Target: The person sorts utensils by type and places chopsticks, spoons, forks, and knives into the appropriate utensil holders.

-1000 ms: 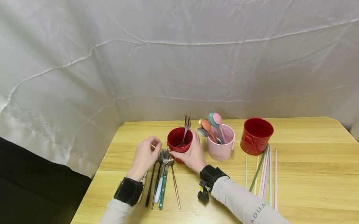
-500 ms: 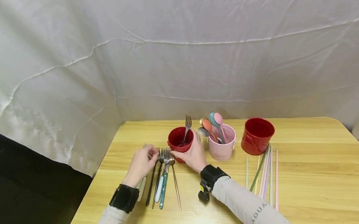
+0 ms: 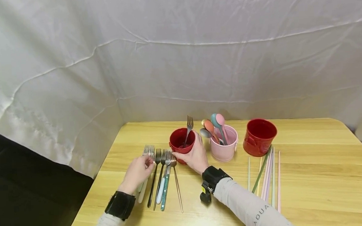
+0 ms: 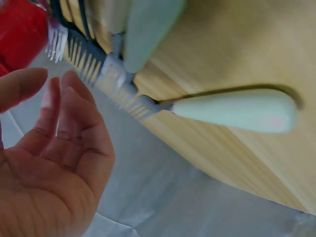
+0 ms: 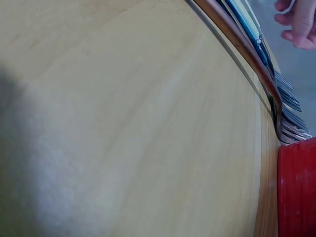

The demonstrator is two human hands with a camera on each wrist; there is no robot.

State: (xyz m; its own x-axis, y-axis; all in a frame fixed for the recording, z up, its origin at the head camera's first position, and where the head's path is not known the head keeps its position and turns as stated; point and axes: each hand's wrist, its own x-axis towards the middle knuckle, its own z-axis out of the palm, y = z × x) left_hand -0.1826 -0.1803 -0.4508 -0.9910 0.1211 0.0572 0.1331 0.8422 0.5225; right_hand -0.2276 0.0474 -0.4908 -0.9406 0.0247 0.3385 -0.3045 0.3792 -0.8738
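Note:
My right hand (image 3: 196,157) grips a small red bucket (image 3: 178,148) from its right side, the thumb across its front. A single fork (image 3: 189,123) leans upright inside, tines up. To the left, several forks lie in a row: a copper one (image 3: 178,191), one with a teal handle (image 3: 165,195), black ones (image 3: 152,189) and pale-handled ones. My left hand (image 3: 137,172) hovers over the left end of this row, partly hiding the pale handles. In the left wrist view its thumb stands apart from the loosely bent fingers, with nothing between them, and a mint-handled fork (image 4: 234,109) lies beyond.
A pink bucket (image 3: 222,154) with several spoons (image 3: 209,126) stands just right of my right hand. Farther right is a second red bucket (image 3: 257,143), with long thin pastel sticks (image 3: 267,176) lying before it. Behind the wooden table (image 3: 322,174) hangs a grey cloth (image 3: 197,67).
My left hand has moved left and toward me, from beside the red bucket over the dark forks to the pale-handled ones, uncovering tines. The right hand stays on the bucket.

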